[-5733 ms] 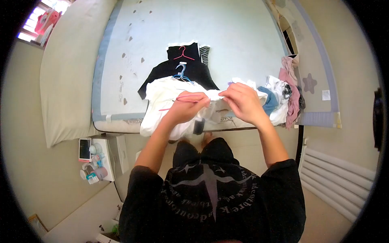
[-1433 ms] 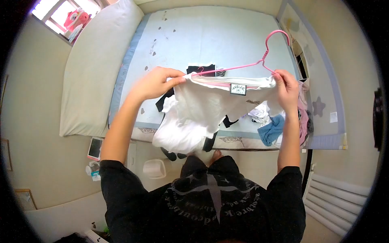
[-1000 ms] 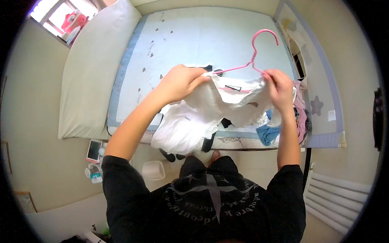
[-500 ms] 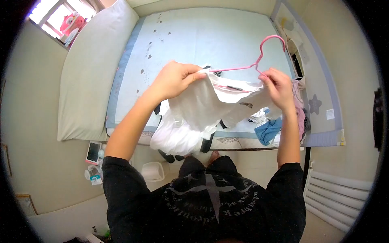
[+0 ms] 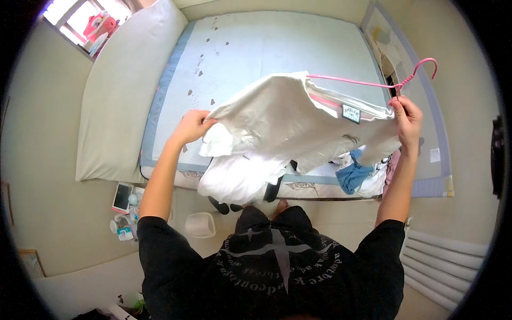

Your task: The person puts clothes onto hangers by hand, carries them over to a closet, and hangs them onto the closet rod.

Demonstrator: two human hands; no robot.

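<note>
A white shirt [image 5: 277, 117] with a neck label hangs stretched over the bed on a pink hanger [image 5: 352, 81]. My left hand [image 5: 196, 127] pinches the shirt's sleeve at its left end. At the other side my right hand [image 5: 405, 114] is closed around the hanger near its hook, together with the shirt's neckline. The hook points up and to the right. Below the held shirt, more white clothing [image 5: 237, 178] lies at the bed's near edge. A blue garment [image 5: 353, 176] rests in a pile to the right.
The bed [image 5: 266, 48] fills the middle, with a pale padded bumper [image 5: 128, 90] on its left and a mesh rail [image 5: 421, 106] on its right. Near the floor stand a white bin [image 5: 200, 225] and a radiator [image 5: 442, 261]. Small items crowd a side stand.
My left hand has moved left and down from the neckline to the sleeve, spreading the shirt. My right hand has moved right with the hanger. Earlier, the hands worked low over the white clothes.
</note>
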